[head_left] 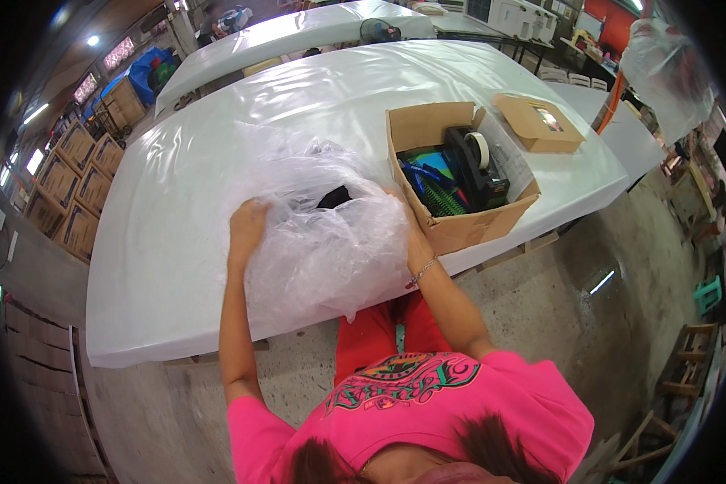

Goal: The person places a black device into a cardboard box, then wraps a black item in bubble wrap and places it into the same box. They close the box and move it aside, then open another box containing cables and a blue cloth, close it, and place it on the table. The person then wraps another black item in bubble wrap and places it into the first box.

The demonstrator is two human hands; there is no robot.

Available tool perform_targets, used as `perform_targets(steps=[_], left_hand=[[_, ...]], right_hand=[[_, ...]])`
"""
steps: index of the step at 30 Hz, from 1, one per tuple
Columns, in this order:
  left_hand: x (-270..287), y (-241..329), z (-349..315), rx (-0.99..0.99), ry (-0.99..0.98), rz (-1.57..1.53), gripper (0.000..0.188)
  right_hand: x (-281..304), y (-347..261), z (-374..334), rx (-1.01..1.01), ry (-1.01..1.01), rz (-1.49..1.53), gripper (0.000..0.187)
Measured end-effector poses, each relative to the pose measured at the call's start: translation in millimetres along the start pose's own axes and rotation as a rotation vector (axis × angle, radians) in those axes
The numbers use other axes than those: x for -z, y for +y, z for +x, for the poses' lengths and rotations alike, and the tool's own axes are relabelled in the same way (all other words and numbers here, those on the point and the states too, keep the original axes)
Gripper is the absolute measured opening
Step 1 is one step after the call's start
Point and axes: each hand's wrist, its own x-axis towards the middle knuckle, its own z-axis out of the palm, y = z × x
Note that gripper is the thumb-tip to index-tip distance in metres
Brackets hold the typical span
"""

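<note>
Clear plastic [323, 262] lies over the near edge of the worktop [169, 242], spread open, not tied, with a black thing [335, 196] showing. The left hand [250, 224] pinches it; the right hand [402, 207] is half hidden, so I can't tell its grip.

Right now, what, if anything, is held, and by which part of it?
The bag, left grip on its left side; right grip at its right, hold unclear.

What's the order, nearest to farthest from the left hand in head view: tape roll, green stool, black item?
From the left hand:
1. Black item: just to its right, amid clear plastic.
2. Tape roll: farther right, in the open box.
3. Green stool: far right, near the picture's edge.
</note>
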Motion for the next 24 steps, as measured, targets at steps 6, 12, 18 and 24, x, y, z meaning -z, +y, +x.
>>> perform_targets(steps=[6, 12, 18, 24], left_hand=[[57.1, -75.5, 22.7, 0.244, -0.199, -1.503, 0.027], [67.9, -137.5, 25.7, 0.251, 0.076, -1.483, 0.028], [29.0, -196.1, 36.6, 0.649, 0.032, -1.443, 0.031], [14.1, -123.0, 14.1, 0.481, 0.382, -0.702, 0.041]], right_hand=[[0.2, 3.2, -1.2, 0.100, 0.007, 0.003, 0.027], [-15.0, -7.2, 3.9, 0.152, 0.050, 0.086, 0.034], [-3.1, 2.7, 33.1, -0.249, 0.066, 0.480, 0.041], [31.9, 55.0, 40.3, -0.092, 0.239, 0.050, 0.045]])
